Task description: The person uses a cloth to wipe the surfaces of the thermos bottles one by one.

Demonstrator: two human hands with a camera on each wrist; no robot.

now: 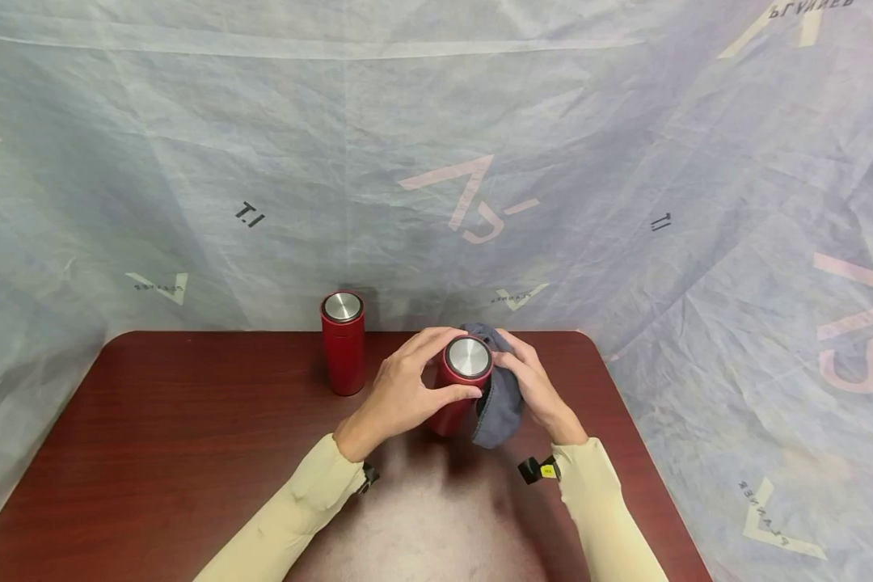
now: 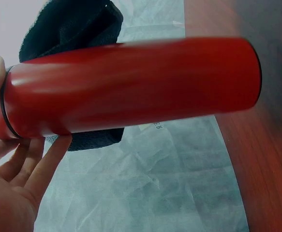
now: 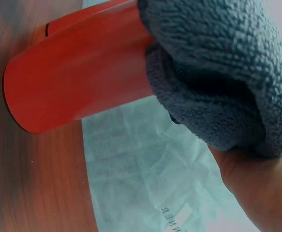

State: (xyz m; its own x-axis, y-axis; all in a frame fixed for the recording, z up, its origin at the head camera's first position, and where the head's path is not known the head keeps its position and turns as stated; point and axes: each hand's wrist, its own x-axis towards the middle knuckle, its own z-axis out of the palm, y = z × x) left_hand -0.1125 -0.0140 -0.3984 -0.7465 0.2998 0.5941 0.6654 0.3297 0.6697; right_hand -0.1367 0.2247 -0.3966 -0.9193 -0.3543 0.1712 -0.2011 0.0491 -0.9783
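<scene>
My left hand (image 1: 400,392) grips a red thermos flask (image 1: 451,414) near its top, thumb on the near side and fingers round the far side. The flask has a brushed silver lid top with a black ring. In the left wrist view, the flask (image 2: 136,84) shows a plain body and a dark band at its base. A dark grey towelling cloth (image 1: 502,408) is in my right hand (image 1: 537,386), pressed to the flask's right side near the lid. Folds of the cloth (image 3: 213,53) hide most of the right fingers in the right wrist view.
A second red thermos flask (image 1: 345,356) stands upright on the dark red wooden table (image 1: 189,420), left of my hands near the back edge. Pale grey printed sheeting (image 1: 335,162) hangs behind the table and along its sides.
</scene>
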